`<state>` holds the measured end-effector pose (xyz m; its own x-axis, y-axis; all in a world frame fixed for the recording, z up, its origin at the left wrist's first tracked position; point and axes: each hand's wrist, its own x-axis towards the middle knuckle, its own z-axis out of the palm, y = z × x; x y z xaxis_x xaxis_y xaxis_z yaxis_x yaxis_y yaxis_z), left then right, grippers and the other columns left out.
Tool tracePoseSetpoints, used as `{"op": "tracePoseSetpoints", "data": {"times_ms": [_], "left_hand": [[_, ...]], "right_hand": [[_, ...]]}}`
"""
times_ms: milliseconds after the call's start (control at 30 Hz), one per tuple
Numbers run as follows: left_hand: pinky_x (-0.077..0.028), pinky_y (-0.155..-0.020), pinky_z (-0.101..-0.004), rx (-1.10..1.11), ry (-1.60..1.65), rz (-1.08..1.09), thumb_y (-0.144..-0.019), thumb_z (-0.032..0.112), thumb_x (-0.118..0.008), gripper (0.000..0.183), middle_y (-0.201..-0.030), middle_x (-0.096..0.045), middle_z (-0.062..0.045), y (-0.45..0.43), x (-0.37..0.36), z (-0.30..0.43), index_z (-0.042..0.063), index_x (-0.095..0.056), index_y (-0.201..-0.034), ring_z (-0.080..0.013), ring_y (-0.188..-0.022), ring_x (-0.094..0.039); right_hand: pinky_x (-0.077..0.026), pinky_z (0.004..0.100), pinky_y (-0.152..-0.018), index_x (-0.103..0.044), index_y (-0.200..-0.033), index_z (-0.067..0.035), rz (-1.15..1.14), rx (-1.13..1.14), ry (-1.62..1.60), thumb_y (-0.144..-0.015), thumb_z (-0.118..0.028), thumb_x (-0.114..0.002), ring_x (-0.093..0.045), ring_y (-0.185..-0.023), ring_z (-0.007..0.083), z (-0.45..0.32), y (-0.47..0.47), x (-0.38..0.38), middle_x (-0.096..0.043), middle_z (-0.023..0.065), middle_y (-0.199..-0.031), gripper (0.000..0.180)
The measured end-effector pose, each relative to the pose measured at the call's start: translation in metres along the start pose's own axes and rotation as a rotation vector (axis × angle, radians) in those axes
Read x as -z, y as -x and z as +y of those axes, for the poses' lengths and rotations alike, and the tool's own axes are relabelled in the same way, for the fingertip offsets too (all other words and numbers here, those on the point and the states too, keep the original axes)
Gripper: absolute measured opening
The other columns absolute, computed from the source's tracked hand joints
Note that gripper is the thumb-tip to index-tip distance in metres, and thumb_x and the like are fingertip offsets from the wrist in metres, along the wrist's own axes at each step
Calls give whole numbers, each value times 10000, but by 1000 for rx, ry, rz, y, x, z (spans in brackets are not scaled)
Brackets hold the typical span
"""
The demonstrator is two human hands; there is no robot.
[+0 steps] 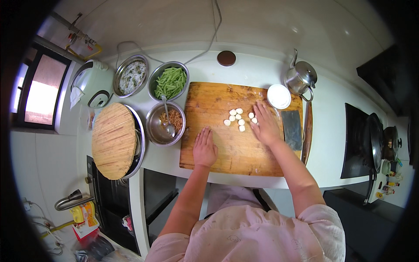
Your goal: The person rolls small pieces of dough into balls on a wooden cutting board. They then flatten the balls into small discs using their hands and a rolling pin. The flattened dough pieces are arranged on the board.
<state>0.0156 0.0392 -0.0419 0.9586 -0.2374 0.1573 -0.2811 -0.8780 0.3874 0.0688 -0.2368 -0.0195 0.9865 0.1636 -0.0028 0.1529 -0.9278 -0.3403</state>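
Several small white dough pieces [239,111] lie on a wooden cutting board [226,154], right of its middle. My right hand [265,126] rests at their right side, palm down, its thumb and fingers next to a few of them; what lies beneath the palm is hidden. Flat on the board's left part is my left hand [205,147], holding nothing. A white bowl of flour-like powder [279,96] stands at the board's upper right, above a dark rectangular cleaver blade [291,130]. Left of the board, a metal bowl [154,137] contains minced filling and a spoon [169,119].
A wooden rolling pin [307,134] lies along the board's right edge, below a metal kettle [299,78]. Green bean pieces [171,83] fill a bowl at upper left, beside another bowl [115,75]. A round slatted tray [114,140] covers a basin. The hob [355,140] is far right.
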Motion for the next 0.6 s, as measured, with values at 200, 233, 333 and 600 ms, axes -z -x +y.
{"op": "tracePoseSetpoints", "data": {"times_ms": [200, 233, 333, 600], "left_hand": [[-303, -1167, -443, -3, -15, -25, -828, 139, -553, 533, -1472, -450, -147, 1, 0, -1, 5, -498, -1341, -299, -1391, -404], [-303, -1167, -444, -3, -17, -22, -829, 140, -554, 533, -1472, -449, -148, 2, 1, -1, 5, -497, -1341, -300, -1391, -403], [-305, -1164, -446, -10, -21, -13, -830, 140, -554, 532, -1472, -449, -149, 2, 3, -1, 5, -495, -1341, -301, -1391, -402], [-307, -1162, -448, -10, -22, -6, -834, 142, -551, 530, -1466, -456, -149, 1, -1, 0, 9, -496, -1344, -297, -1385, -411]], "right_hand": [[-214, 437, -1201, -278, -1520, -26, 114, 5, -62, -932, -398, -587, -238, -1477, 338, -27, 45, -25, -270, 154, -1592, 761], [-207, 438, -1203, -282, -1518, -24, 128, -30, -70, -936, -398, -582, -237, -1477, 337, -35, 35, -24, -272, 152, -1592, 754], [-218, 436, -1198, -333, -1506, -57, 160, -87, -78, -955, -356, -545, -260, -1469, 330, -56, -17, -14, -285, 136, -1591, 661], [-191, 462, -1206, -363, -1514, -178, -106, 350, 69, -951, -447, -545, -255, -1475, 283, -83, -9, -22, -307, 76, -1589, 650]]}}
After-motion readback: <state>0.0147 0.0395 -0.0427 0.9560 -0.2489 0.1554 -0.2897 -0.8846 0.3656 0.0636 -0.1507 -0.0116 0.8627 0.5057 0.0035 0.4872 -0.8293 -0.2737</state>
